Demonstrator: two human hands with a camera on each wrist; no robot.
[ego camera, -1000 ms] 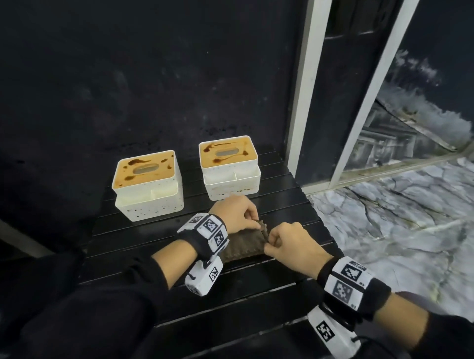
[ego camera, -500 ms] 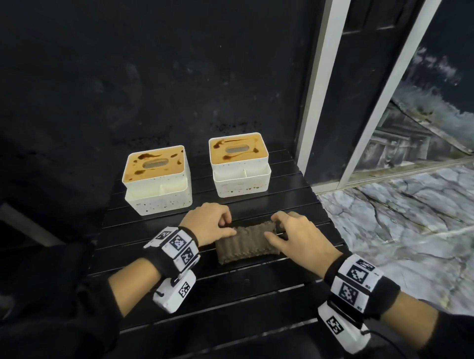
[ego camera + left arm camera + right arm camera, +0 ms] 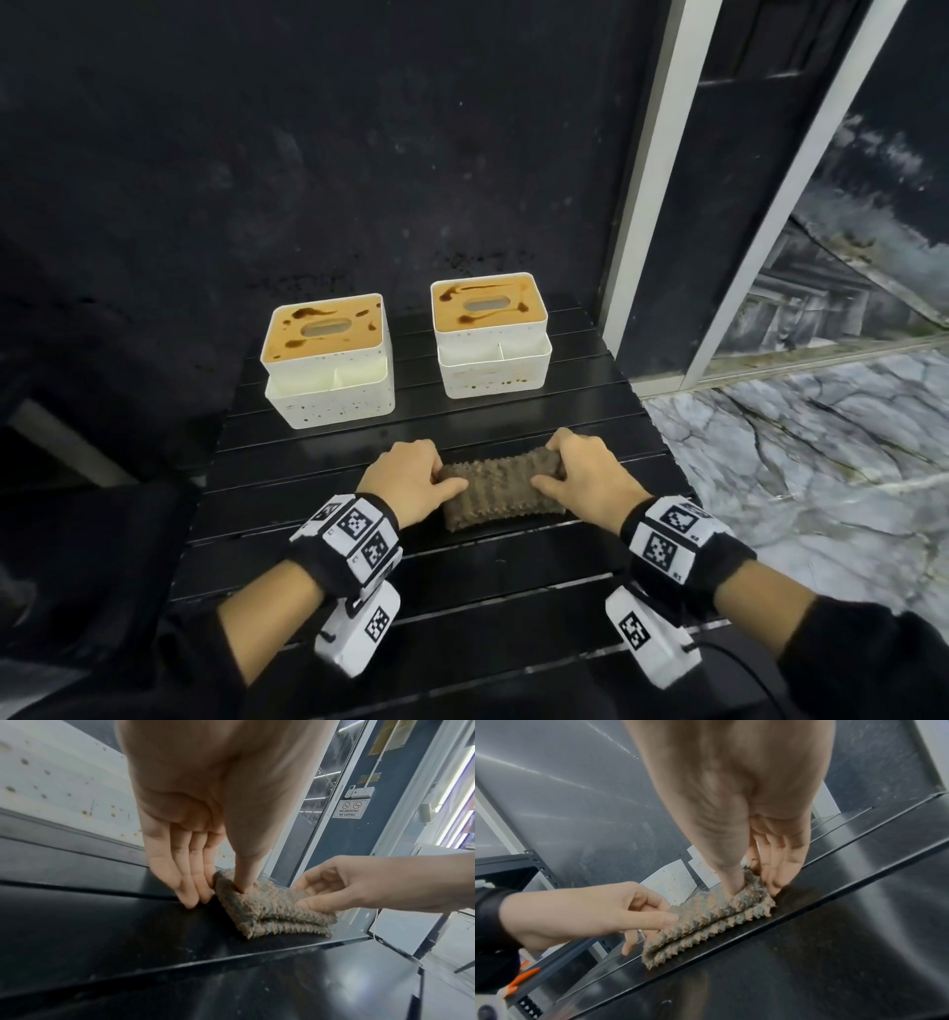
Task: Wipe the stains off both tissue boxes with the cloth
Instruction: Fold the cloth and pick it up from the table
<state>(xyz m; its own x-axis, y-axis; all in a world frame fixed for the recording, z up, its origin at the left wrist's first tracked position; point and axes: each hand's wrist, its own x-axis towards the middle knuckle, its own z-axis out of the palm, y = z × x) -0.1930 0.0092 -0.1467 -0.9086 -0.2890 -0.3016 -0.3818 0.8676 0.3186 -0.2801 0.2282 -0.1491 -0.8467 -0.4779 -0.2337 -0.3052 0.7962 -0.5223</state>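
Two white tissue boxes with brown-stained orange tops stand at the back of the black slatted table (image 3: pixel 462 570): the left box (image 3: pixel 328 360) and the right box (image 3: pixel 490 334). In front of them lies a folded brown ribbed cloth (image 3: pixel 500 491). My left hand (image 3: pixel 442 475) pinches its left end, thumb on top (image 3: pixel 218 892). My right hand (image 3: pixel 545 475) pinches its right end the same way (image 3: pixel 754 888). The cloth (image 3: pixel 272 910) (image 3: pixel 706 920) rests flat on the table, two layers showing at its near edge.
A dark wall rises right behind the boxes. A white door frame (image 3: pixel 647 180) stands at the back right, and the table's right edge drops to a marbled floor (image 3: pixel 801 462). A grey metal rack (image 3: pixel 534 870) stands off to the left.
My hands have moved apart, from meeting at the cloth's top edge out to its two ends. The cloth now lies as a flat folded rectangle.
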